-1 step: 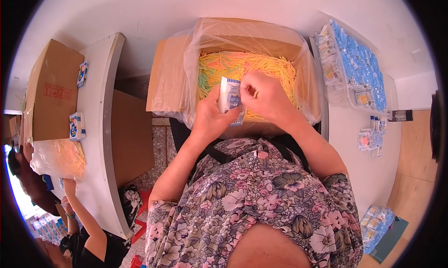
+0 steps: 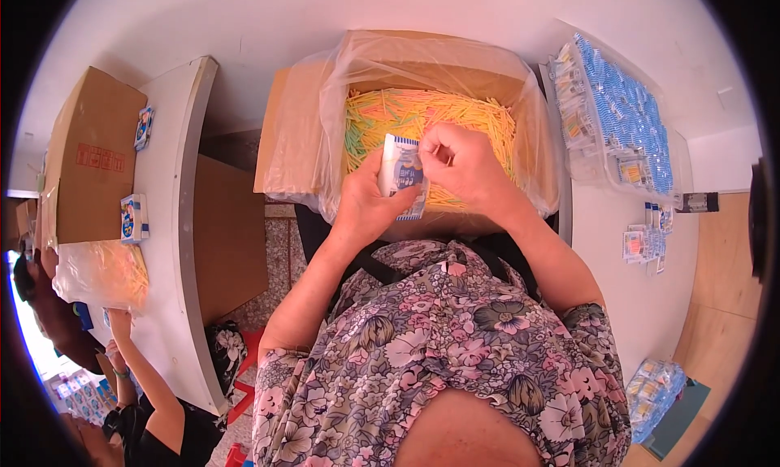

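My left hand holds a small flat packet, white and blue with striped ends, its thumb across the lower front. At the packet's upper right edge, my right hand is closed, thumb and forefinger pinched against that edge. Whether anything else is between those fingers is hidden. Below both hands stands an open cardboard box lined with clear plastic. Many thin yellow, orange and green sticks fill it.
To the right, a clear plastic bin holds many blue-and-white packets; a few loose packets lie nearby. A bagged bundle sits at lower right. Left are a white panel edge, a tall carton and another person's arms.
My right fingers have shifted slightly at the packet's edge, with the wrist turned a little. The packet and my left hand stay in nearly the same place.
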Demonstrator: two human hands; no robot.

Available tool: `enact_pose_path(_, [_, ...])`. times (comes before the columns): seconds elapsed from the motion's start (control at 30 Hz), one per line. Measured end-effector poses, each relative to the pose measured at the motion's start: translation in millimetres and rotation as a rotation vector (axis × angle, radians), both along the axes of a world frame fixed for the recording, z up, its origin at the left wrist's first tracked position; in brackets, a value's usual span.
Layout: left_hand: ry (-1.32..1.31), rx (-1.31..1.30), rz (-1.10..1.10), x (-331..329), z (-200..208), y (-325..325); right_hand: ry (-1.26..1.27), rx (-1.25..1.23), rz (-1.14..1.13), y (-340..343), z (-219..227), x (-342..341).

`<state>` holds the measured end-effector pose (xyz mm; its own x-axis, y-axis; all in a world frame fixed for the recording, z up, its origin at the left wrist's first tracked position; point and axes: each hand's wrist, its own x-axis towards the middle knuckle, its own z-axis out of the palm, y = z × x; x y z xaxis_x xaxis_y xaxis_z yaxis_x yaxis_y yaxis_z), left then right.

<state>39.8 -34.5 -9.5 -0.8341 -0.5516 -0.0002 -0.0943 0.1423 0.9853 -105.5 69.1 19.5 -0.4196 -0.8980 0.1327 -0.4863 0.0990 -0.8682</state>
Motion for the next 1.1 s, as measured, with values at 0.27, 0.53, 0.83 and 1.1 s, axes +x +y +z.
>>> enact_pose_path(0.27, [-0.091,-0.113,0.009,9.4,5.4,-5.8,-0.283,0.076,0.122,6.0,-6.5,0.7])
enact_pose_path(0.53, [0.048,0.648,-0.086,48.3,17.8,-18.6,-0.51,-0.052,0.05,-47.6,-11.8,-3.2])
enact_pose_path(0.83, [0.172,0.633,0.111,137.2,21.5,-23.6,-0.42,-0.241,0.104,-118.6,-3.2,36.1])
enact_pose_path(1.1, [0.753,0.955,-0.039,119.7,-14.6,-28.3,-0.925,0.036,0.689,-97.1,5.9,41.6])
